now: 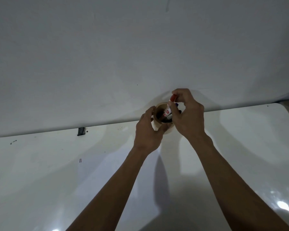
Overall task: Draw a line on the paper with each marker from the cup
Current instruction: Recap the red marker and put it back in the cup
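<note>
A beige paper cup [158, 124] stands at the far edge of the white table, tilted toward me. My left hand [148, 130] wraps around its left side. My right hand [187, 114] pinches a red-capped marker [169, 106] whose lower end sits inside the cup. Other markers, one with a purple tip [176, 104], show in the cup behind my fingers. A white sheet of paper [107, 172] lies on the table in front of me, with two short lines [80, 160], one dark and one red, near its far left corner.
The glossy white table [40, 164] meets a plain white wall [140, 47] just behind the cup. A small black clip [81, 131] sits on the table's far edge to the left. The table's right corner [280, 107] curves off at the right.
</note>
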Motion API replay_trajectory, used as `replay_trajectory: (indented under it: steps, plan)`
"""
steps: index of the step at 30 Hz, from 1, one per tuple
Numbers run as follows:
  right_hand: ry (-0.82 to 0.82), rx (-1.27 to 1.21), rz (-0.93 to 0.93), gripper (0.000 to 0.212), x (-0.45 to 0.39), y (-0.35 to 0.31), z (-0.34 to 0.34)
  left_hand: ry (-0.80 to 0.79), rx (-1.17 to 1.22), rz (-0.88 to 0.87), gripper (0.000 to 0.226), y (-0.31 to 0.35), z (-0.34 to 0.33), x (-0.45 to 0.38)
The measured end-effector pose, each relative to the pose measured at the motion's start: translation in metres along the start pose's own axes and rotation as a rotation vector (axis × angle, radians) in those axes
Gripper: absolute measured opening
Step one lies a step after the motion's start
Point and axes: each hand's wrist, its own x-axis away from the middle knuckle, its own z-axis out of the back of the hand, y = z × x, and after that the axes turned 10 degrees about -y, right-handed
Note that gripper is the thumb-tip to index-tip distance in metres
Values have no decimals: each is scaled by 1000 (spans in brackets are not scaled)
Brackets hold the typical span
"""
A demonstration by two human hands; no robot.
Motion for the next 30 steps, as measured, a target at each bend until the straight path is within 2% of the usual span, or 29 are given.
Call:
replay_trajectory:
  steps: [5, 11, 16, 21, 25, 27, 30]
  plan:
    - [3, 109, -68, 21, 4, 8, -11, 12, 0, -31, 60, 1, -1, 0]
    - [53, -30, -191, 46, 17, 14, -4, 26, -18, -59, 65, 1, -1, 0]
    - [59, -66, -236, 24, 26, 15, -2, 6, -32, -88, 62, 1, -2, 1]
    - [108, -72, -180, 23, 33, -4, 18, 0, -11, -95, 61, -1, -4, 1]
    - [220, -130, -199, 26, 46, -27, 51, -28, -13, -82, 56, -2, -3, 0]
    - [282, -276, -271, 23, 50, -37, 64, -48, -22, -79, 53, -4, -1, 0]
    - [309, -739, -386, 11, 62, -49, 78, -101, -28, -56, 60, -4, 7, 4]
